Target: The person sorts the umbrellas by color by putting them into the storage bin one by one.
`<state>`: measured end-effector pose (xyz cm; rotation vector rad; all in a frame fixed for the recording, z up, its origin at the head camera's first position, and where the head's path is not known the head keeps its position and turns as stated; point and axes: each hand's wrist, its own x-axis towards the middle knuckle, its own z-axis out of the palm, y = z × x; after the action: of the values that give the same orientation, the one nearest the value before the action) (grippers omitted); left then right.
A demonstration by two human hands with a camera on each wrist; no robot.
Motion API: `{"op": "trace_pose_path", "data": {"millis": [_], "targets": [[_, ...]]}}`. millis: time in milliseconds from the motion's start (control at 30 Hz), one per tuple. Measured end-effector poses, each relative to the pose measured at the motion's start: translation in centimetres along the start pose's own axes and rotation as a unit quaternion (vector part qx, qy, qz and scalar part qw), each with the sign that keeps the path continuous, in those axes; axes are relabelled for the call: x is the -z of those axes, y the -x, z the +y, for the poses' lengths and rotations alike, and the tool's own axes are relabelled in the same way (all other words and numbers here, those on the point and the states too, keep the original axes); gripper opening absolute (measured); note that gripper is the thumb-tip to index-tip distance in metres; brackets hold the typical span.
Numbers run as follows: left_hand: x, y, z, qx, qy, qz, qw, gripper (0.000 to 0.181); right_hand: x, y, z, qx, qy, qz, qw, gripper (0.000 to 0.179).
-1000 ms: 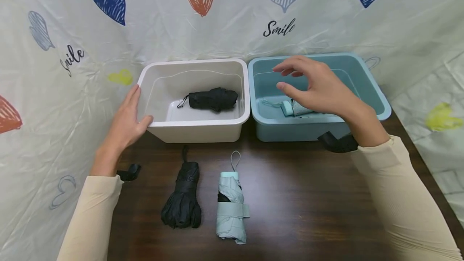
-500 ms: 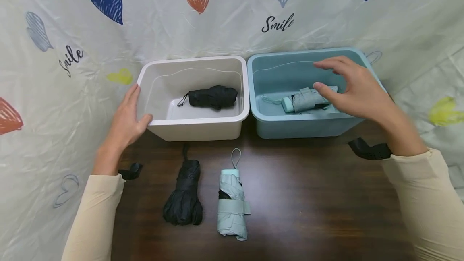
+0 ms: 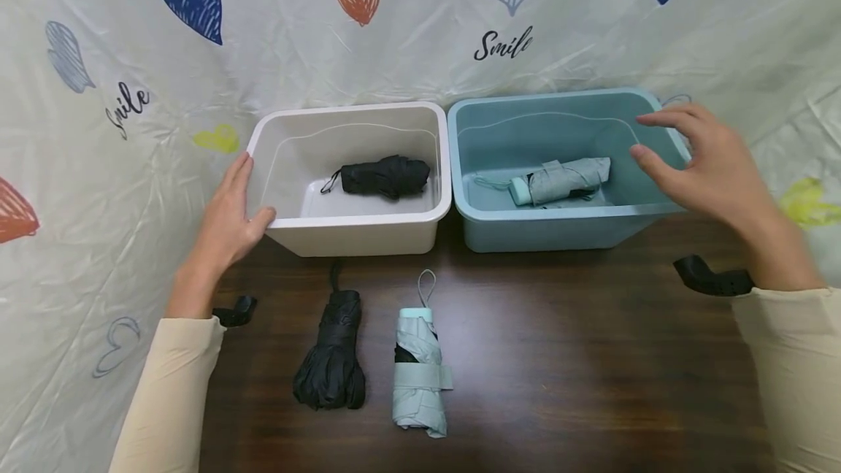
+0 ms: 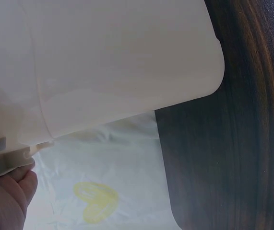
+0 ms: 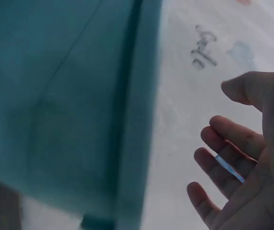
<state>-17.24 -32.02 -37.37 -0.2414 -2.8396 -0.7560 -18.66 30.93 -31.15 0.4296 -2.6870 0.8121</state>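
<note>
My left hand point(image 3: 226, 214) grips the left end of a white plastic bin point(image 3: 348, 222), its fingers along the side and its thumb at the front corner; in the left wrist view the fingers point(image 4: 26, 182) are at the rim. Inside lies a folded black umbrella point(image 3: 385, 177). To the right, my right hand point(image 3: 712, 166) holds nothing and is spread at the right end of a blue bin point(image 3: 545, 232). A folded light-blue umbrella point(image 3: 566, 179) lies in that bin. The right wrist view shows thumb and fingers apart beside the blue wall point(image 5: 74, 110).
On the dark wooden table point(image 3: 558, 356), in front of the bins, lie another black umbrella point(image 3: 331, 352) and another light-blue umbrella point(image 3: 420, 378), side by side with wrist loops toward the bins. Behind the bins hangs a white sheet point(image 3: 420, 42) printed with hearts.
My right hand has moved rightward from above the blue bin to its right end, uncovering the light-blue umbrella inside. The left hand has stayed at the white bin.
</note>
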Motion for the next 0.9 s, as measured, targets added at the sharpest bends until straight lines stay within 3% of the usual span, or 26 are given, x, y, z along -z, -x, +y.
{"op": "trace_pose_path", "data": {"millis": [133,367,567,900], "targets": [[0.0,0.0,0.0,-0.004,0.002,0.003,1.0000,0.090,0.3,0.6,1.5,-0.030,-0.003,-0.024,0.9992,0.052],[0.0,-0.1,0.1,-0.007,0.003,0.010,0.9999,0.091,0.1,1.3,4.1,-0.069,-0.009,-0.033,0.9970,0.064],[0.0,0.0,0.1,-0.007,0.001,0.010,0.9999,0.092,-0.5,2.0,5.7,-0.079,-0.016,-0.039,0.9960,0.071],[-0.1,0.0,0.2,0.000,-0.006,-0.001,1.0000,0.091,-1.1,2.8,6.4,-0.082,-0.033,-0.037,0.9954,0.077]]}}
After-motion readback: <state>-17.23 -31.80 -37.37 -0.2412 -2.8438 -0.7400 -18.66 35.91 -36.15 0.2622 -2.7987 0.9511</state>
